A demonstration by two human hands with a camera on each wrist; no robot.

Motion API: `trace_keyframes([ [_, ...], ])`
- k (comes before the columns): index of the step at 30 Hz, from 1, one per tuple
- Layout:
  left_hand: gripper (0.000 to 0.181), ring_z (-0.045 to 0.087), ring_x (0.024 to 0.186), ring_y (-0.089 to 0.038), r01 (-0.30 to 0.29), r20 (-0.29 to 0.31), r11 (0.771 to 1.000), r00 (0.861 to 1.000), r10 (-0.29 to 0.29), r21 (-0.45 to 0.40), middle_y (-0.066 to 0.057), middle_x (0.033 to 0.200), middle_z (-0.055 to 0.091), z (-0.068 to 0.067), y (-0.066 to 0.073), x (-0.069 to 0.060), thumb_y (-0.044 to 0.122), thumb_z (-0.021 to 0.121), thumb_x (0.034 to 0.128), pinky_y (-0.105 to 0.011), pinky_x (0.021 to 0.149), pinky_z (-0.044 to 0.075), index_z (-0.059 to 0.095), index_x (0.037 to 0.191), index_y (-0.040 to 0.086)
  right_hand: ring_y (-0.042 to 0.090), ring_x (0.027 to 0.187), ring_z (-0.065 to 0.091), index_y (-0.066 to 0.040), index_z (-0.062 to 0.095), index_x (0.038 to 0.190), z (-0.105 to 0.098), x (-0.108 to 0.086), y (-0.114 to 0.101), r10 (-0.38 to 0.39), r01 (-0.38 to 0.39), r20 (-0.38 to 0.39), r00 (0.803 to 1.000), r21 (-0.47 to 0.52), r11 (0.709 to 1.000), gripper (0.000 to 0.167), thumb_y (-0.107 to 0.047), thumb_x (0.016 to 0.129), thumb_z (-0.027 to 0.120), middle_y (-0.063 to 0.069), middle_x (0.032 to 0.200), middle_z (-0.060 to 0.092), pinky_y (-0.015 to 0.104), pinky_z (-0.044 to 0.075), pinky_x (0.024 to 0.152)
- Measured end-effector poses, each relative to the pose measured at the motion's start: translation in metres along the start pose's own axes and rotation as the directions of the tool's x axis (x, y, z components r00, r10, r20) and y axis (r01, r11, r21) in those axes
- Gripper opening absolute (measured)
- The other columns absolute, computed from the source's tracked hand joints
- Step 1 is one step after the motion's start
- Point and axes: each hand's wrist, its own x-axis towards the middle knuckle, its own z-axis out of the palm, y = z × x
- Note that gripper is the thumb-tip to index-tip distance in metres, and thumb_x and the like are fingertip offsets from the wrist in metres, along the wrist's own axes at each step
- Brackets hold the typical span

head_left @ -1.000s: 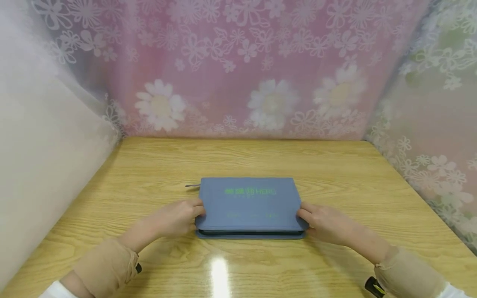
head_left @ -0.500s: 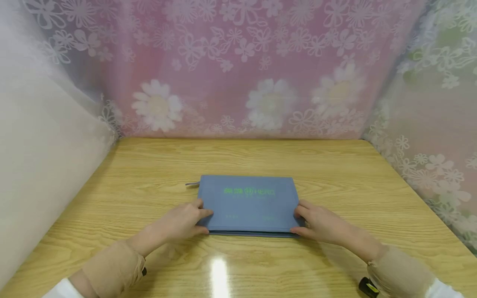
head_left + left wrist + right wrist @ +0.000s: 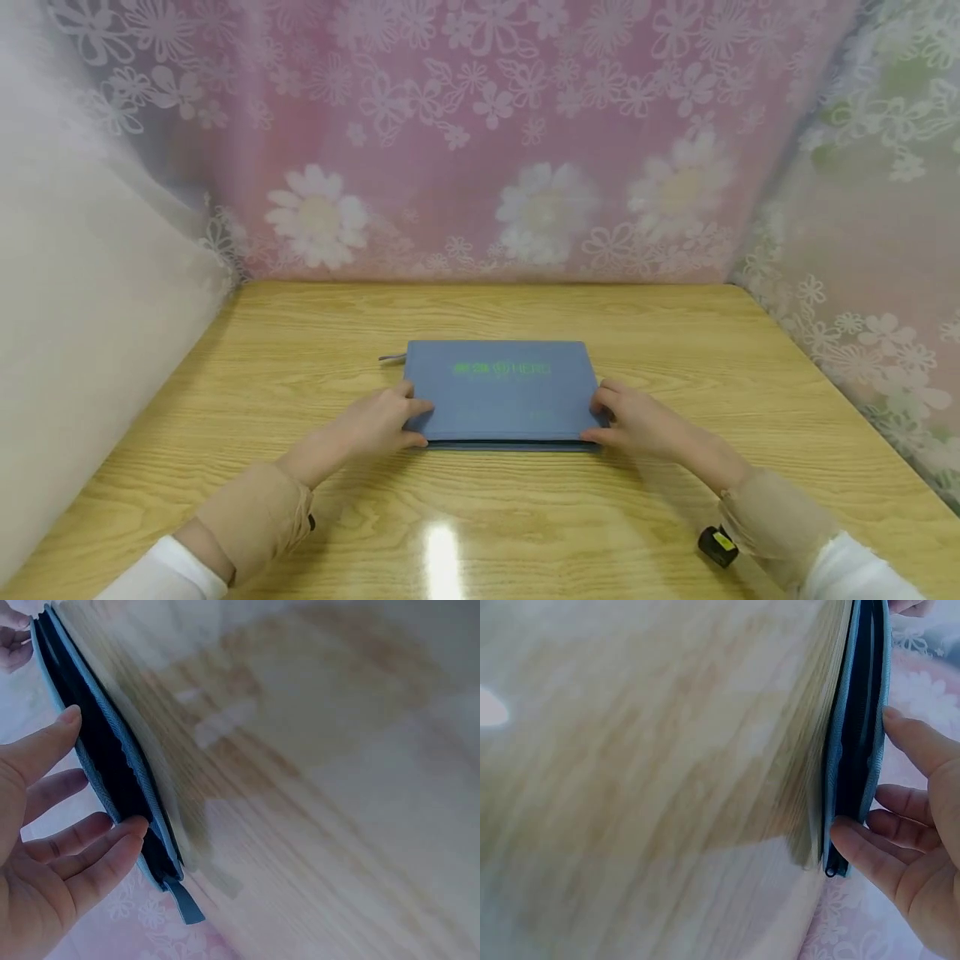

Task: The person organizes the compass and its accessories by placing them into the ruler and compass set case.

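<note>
A flat blue zip case [image 3: 502, 400] with green lettering, "HERO" among it, lies on the wooden table. Its cover is down, but both wrist views show a dark gap along the unzipped edge. My left hand [image 3: 378, 423] holds the case's left end, index finger on the cover and thumb at the near edge. At the other end my right hand [image 3: 637, 421] grips the right side, fingers bent and thumb along the near edge. Little of the inside [image 3: 112, 750] can be made out. A zip end [image 3: 831, 871] shows near my right hand's fingers.
A small fabric tab [image 3: 393, 357] sticks out at the case's far left corner. The wood-grain table [image 3: 322, 325] is bounded by a flowered pink curtain [image 3: 450, 167] at the back and cloth at both sides. A dark device [image 3: 717, 546] sits at my right wrist.
The case has slid away from me, with both hands going along. My thumbs have come to its near edge, my left index finger now lies on top, and the front gap looks narrower.
</note>
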Motion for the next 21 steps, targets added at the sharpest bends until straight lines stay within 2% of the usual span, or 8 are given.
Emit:
trace_keyframes([
  [5, 0.049, 0.041, 0.062, -0.010, 0.064, 0.001, 0.998, 0.998, -0.064, -0.018, -0.006, 0.088, 0.050, -0.003, -0.007, 0.005, 0.029, 0.074, 0.0785, -0.023, 0.055, 0.038, 0.063, 0.116, 0.000, 0.009, 0.067, 0.043, -0.008, 0.058, 0.085, 0.002, 0.009, 0.003, 0.040, -0.039, -0.043, 0.998, 0.032, 0.999, 0.027, -0.027, 0.077, 0.076, -0.001, 0.082, 0.047, 0.025, 0.041, 0.057],
  [9, 0.049, 0.042, 0.063, -0.010, 0.091, 0.015, 0.996, 0.996, -0.091, -0.023, -0.007, 0.091, 0.051, -0.004, -0.010, 0.009, 0.029, 0.073, 0.0794, -0.024, 0.055, 0.038, 0.062, 0.118, 0.000, 0.012, 0.068, 0.045, -0.005, 0.060, 0.088, 0.003, 0.013, 0.005, 0.057, -0.055, -0.072, 0.996, 0.038, 0.998, 0.029, -0.025, 0.076, 0.077, 0.001, 0.083, 0.049, 0.027, 0.042, 0.059],
  [14, 0.050, 0.049, 0.071, -0.014, 0.119, 0.019, 0.993, 0.993, -0.119, 0.012, -0.011, 0.100, 0.053, -0.003, -0.010, 0.014, 0.031, 0.072, 0.0802, -0.028, 0.062, 0.044, 0.062, 0.120, 0.002, 0.015, 0.073, 0.048, 0.000, 0.058, 0.097, 0.002, 0.017, 0.008, 0.122, -0.117, -0.043, 0.992, 0.103, 0.988, 0.038, -0.027, 0.077, 0.076, 0.005, 0.087, 0.051, 0.031, 0.044, 0.063],
  [18, 0.047, 0.055, 0.091, -0.023, 0.076, -0.013, 0.995, 0.997, -0.075, 0.071, -0.013, 0.107, 0.056, -0.002, -0.010, 0.017, 0.030, 0.072, 0.0806, -0.035, 0.077, 0.047, 0.064, 0.116, 0.001, 0.019, 0.081, 0.052, 0.003, 0.055, 0.105, -0.003, 0.022, 0.016, 0.188, -0.189, 0.024, 0.982, 0.204, 0.960, 0.047, -0.031, 0.078, 0.074, 0.008, 0.093, 0.055, 0.035, 0.045, 0.068],
  [21, 0.039, 0.056, 0.092, -0.024, 0.004, -0.048, 0.995, 0.999, 0.000, 0.096, -0.011, 0.102, 0.058, -0.004, -0.009, 0.021, 0.024, 0.074, 0.0800, -0.036, 0.078, 0.048, 0.067, 0.111, 0.001, 0.021, 0.084, 0.054, 0.005, 0.056, 0.108, -0.016, 0.025, 0.027, 0.203, -0.209, 0.053, 0.978, 0.263, 0.942, 0.042, -0.028, 0.084, 0.069, 0.009, 0.094, 0.058, 0.036, 0.046, 0.070],
])
